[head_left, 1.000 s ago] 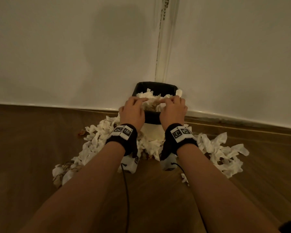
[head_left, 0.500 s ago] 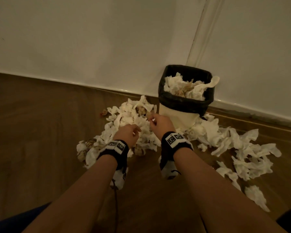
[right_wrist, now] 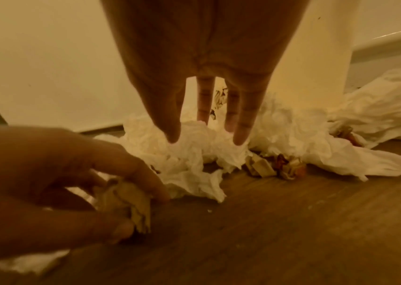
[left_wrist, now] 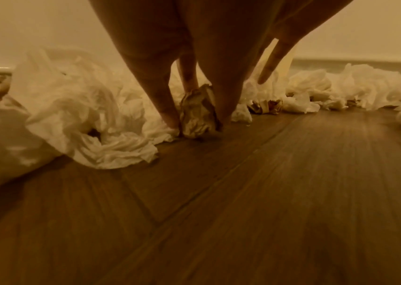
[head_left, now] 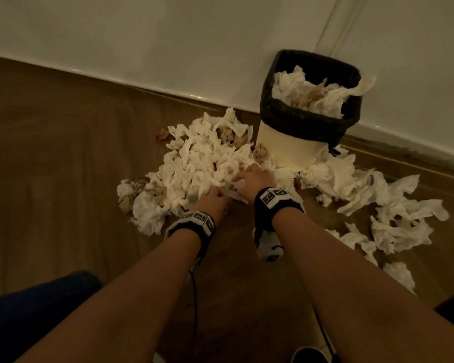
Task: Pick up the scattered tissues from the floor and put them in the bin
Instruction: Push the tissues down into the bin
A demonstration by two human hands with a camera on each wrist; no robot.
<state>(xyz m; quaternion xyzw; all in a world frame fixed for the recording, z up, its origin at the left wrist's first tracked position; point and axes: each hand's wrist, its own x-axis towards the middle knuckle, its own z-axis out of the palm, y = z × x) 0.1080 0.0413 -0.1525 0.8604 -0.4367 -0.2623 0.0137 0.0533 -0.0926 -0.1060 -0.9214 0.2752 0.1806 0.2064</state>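
Note:
A cream bin (head_left: 288, 150) with a black liner stands against the wall, heaped with crumpled tissues (head_left: 307, 93). White tissues (head_left: 199, 163) lie scattered on the wooden floor to its left, mixed with brownish wads, and more tissues (head_left: 393, 205) lie to its right. My left hand (head_left: 215, 196) is down at the near edge of the left pile. Its fingers (left_wrist: 162, 100) pinch a brownish crumpled tissue wad (left_wrist: 198, 111) that rests on the floor. My right hand (head_left: 248, 176) reaches beside it, its straight fingertips (right_wrist: 241, 135) touching a white tissue (right_wrist: 202, 154) and gripping nothing.
The white wall and skirting board (head_left: 142, 82) run behind the bin. Bare wooden floor (head_left: 63, 179) stretches left and in front of the piles. A dark trouser leg (head_left: 32, 318) shows at the lower left. A cable (head_left: 194, 297) hangs from the left wrist.
Both hands have come away from the bin's top and gone down to the left floor pile. The left hand has taken hold of a brownish wad. The view has swung left.

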